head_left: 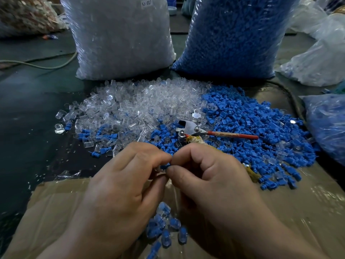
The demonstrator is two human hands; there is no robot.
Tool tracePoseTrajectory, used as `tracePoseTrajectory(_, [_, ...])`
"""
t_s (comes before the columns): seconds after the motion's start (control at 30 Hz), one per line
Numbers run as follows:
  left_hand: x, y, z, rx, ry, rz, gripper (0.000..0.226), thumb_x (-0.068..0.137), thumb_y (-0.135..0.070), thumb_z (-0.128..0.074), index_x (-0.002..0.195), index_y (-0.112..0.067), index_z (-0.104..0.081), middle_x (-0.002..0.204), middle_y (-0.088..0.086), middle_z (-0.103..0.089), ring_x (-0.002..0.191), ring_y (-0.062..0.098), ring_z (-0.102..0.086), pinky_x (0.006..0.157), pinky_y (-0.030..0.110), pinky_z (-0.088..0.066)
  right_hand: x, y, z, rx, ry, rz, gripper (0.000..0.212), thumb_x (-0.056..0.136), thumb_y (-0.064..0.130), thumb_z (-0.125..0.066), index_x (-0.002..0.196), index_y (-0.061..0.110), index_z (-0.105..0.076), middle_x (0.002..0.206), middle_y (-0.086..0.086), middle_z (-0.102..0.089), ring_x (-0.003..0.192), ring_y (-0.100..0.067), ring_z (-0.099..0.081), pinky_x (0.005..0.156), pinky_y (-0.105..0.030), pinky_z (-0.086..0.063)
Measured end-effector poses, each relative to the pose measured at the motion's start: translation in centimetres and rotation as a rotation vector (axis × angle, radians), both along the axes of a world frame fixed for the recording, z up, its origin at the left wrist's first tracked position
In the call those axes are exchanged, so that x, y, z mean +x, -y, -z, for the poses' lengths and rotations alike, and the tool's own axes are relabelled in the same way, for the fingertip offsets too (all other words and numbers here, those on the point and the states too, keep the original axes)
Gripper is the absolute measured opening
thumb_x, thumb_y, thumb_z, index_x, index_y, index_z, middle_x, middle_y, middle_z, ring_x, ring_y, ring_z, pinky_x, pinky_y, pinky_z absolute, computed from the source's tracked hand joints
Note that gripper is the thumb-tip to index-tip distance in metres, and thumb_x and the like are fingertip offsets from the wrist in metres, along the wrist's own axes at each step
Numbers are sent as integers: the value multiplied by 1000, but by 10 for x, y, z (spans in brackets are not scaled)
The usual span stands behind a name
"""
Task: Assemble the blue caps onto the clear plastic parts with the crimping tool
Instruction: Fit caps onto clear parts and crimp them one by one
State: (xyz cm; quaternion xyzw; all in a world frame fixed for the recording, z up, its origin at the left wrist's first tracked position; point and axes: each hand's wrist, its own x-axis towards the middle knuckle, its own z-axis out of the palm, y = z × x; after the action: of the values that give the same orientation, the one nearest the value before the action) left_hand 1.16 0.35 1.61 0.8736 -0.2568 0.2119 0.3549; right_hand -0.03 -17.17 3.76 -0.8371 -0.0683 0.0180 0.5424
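One crimping tool with a bare metal head and thin red handles (188, 128) lies flat where two loose heaps meet. The heap of clear plastic tube-shaped parts (138, 105) spreads to the tool's left and behind it, and the heap of blue plastic caps (261, 131) to its right. Both hold far too many pieces to count.

Just in front of the tool, two bare hands meet fingertip to fingertip. The left hand (119, 186) and the right hand (212, 186) each have thumb and forefinger curled in, pinching one small blue plastic cap (166, 166) between them. The other fingers are loosely bent. Whether a clear part is held along with it cannot be told.

Nearer still, below the hands, a small cluster of capped clear pieces (165, 228) lies on a flat brown cardboard sheet (56, 212). There are perhaps eight, too blurred for a sure count.

Behind the tool stand two tall transparent bags. The left-hand bag of clear parts (119, 38) bears a white label reading "SJ 017" (146, 3), and the right-hand bag of blue caps (233, 34) shows no writing.
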Motion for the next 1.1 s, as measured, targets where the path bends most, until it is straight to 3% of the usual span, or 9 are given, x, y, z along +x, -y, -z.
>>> tracePoseTrajectory(0.1, [-2,-2,0,-76,-44,27,30,85,-35,-64,115,-35,-63,108,-22,-64,95,2,-67,76,14,-52,2,3,-1,11,-12,-2,10,81,41,-65,89,34,-65,71,9,-69,60,-8,-65,59,-40,-57])
tracePoseTrajectory(0.2, [-4,-1,3,-334,-252,-11,36,83,-47,-63,118,-49,-62,106,-17,-72,93,6,-72,74,18,-58,3,4,-1,-5,43,2,15,81,46,-60,89,34,-64,74,12,-69,66,-4,-65,60,-30,-54])
tracePoseTrajectory(0.37, [1,1,13,-546,-421,-10,41,71,-49,-70,112,-51,-68,100,-6,-76,90,15,-75,80,39,-59,0,2,2,-409,357,-49,21,93,50,-41,97,35,-55,87,17,-59,82,-4,-57,67,-33,-49])
tracePoseTrajectory(0.57, [3,-1,16,-575,-583,-29,42,63,-50,-75,103,-39,-74,89,0,-78,81,21,-76,80,51,-58,-1,-1,2,-392,496,-93,15,96,27,-57,99,16,-66,89,1,-65,78,-22,-63,61,-44,-52])
tracePoseTrajectory(0.67, [3,-1,13,-565,-603,-54,38,59,-51,-76,94,-35,-75,79,1,-77,71,19,-75,65,42,-59,-2,0,2,-476,520,-108,17,93,23,-61,106,15,-68,94,1,-66,82,-21,-62,61,-42,-52])
tracePoseTrajectory(0.77, [3,-1,12,-692,-695,-15,28,61,-31,-89,86,-25,-76,72,11,-74,63,20,-72,55,25,-54,0,0,3,-505,539,-106,25,96,27,-50,106,15,-68,94,0,-66,84,-24,-63,61,-44,-52])
tracePoseTrajectory(0.9, [4,2,8,-869,-813,56,28,56,-13,-91,77,-17,-74,65,19,-67,56,23,-66,47,25,-51,0,-1,6,-489,600,-66,27,97,29,-50,92,11,-70,83,-2,-65,75,-26,-62,57,-45,-50])
tracePoseTrajectory(0.97, [3,4,7,-911,-840,80,25,55,-22,-83,77,-15,-73,65,19,-66,57,25,-66,46,27,-50,-1,-1,6,-470,589,-64,31,97,33,-49,88,12,-69,80,-1,-64,73,-26,-61,56,-44,-50])
tracePoseTrajectory(1.1, [2,7,6,-873,-831,71,29,59,-10,-88,83,-19,-75,71,14,-68,59,24,-67,48,26,-52,1,1,9,-512,571,-125,21,93,34,-59,100,16,-67,89,3,-65,81,-19,-61,60,-42,-51])
